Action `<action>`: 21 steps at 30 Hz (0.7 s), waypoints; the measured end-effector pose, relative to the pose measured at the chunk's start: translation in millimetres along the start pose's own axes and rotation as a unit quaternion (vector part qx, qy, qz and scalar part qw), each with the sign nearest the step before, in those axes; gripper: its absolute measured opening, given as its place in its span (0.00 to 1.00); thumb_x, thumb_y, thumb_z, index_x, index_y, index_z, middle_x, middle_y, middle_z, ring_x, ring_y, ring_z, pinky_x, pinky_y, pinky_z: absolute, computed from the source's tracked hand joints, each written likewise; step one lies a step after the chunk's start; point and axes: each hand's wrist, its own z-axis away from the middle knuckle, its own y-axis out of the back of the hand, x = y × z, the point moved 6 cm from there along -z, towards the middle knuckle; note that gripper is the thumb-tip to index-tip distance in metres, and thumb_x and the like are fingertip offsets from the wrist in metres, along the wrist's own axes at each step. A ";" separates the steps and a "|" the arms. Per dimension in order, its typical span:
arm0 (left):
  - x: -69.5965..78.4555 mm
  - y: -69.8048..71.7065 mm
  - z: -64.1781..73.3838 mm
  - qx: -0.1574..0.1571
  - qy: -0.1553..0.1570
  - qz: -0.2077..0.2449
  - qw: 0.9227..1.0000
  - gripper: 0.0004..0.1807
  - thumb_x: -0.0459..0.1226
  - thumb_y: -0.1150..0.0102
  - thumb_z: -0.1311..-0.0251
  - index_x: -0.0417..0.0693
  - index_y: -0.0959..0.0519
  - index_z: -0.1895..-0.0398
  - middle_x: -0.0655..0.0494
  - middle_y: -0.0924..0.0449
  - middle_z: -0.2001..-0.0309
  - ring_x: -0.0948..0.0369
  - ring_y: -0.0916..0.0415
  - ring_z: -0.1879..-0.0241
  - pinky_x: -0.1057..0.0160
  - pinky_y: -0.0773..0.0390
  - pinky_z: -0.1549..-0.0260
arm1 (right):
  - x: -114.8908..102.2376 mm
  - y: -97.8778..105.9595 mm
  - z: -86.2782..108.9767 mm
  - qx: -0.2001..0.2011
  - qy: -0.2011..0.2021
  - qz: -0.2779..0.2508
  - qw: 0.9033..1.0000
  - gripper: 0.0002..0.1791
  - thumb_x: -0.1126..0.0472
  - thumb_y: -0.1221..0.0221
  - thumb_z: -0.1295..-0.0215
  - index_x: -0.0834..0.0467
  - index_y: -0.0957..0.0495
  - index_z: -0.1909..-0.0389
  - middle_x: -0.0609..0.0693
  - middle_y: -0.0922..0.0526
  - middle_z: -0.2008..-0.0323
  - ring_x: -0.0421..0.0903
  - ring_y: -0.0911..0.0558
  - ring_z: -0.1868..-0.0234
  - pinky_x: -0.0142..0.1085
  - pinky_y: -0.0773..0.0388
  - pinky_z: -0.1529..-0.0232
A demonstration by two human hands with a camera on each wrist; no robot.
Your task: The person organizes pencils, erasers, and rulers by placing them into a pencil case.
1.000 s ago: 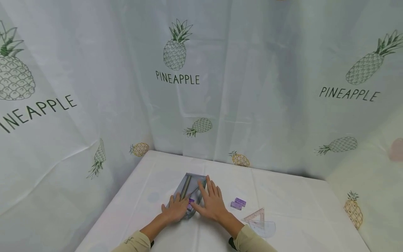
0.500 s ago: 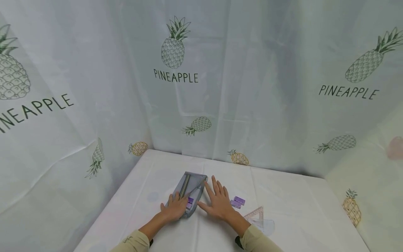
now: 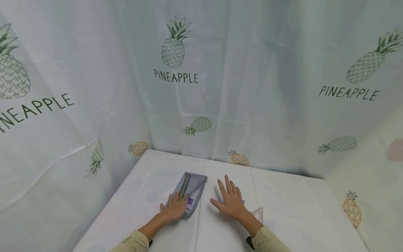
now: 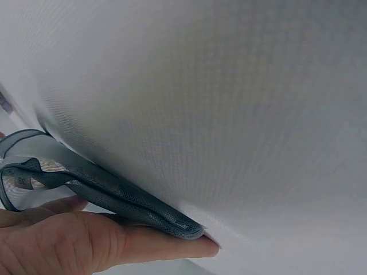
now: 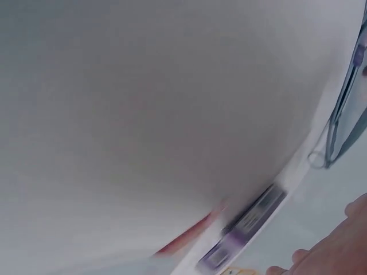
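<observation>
A grey pencil case lies on the table, with its see-through window facing up. Dark pens and small purple blocks show in it. My left hand rests flat over its near left part; in the left wrist view the thumb lies straight along the edge of the case. My right hand is held to the right of the case, fingers spread and nothing in its grasp. Loose purple blocks lie beside that hand and are mostly hidden by it in the head view.
A pinkish set square and a clear protractor lie to the right, partly behind the right forearm. White cloth covers the table. Pineapple-print curtains hang at the back and sides.
My right hand has left the right edge of the pencil case and moved right, over towards the loose purple blocks. The left hand stays on the case.
</observation>
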 end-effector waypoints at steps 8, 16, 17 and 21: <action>1.6 0.1 2.0 0.000 -0.001 -0.013 1.000 0.30 0.52 0.71 0.25 0.55 0.34 0.27 0.37 0.51 0.23 0.34 0.60 0.24 0.19 0.62 0.39 | 32.8 19.3 3.6 -0.010 -0.067 -0.004 0.998 0.49 0.32 0.44 0.38 0.54 0.43 0.24 0.63 0.54 0.22 0.70 0.47 0.25 0.70 0.49 0.33; 3.5 1.8 2.2 0.001 -0.003 -0.007 1.000 0.29 0.52 0.71 0.24 0.55 0.34 0.27 0.37 0.52 0.23 0.33 0.62 0.24 0.19 0.64 0.39 | 64.3 29.7 10.3 -0.017 -0.093 0.009 0.996 0.50 0.31 0.45 0.37 0.54 0.48 0.22 0.64 0.58 0.21 0.70 0.48 0.25 0.70 0.52 0.32; 3.6 1.5 2.2 0.002 -0.004 -0.008 1.000 0.29 0.52 0.71 0.24 0.55 0.34 0.27 0.37 0.52 0.22 0.33 0.62 0.24 0.19 0.64 0.39 | 68.3 30.9 11.2 -0.018 -0.095 0.008 0.995 0.50 0.31 0.45 0.37 0.54 0.48 0.22 0.65 0.58 0.21 0.71 0.48 0.26 0.70 0.52 0.33; 3.9 0.0 2.8 0.004 -0.006 -0.006 1.000 0.29 0.52 0.71 0.24 0.55 0.34 0.27 0.36 0.53 0.22 0.32 0.62 0.24 0.19 0.65 0.39 | 81.4 35.7 16.4 -0.030 -0.102 -0.007 0.994 0.50 0.33 0.45 0.36 0.55 0.49 0.22 0.66 0.60 0.22 0.72 0.49 0.26 0.71 0.53 0.33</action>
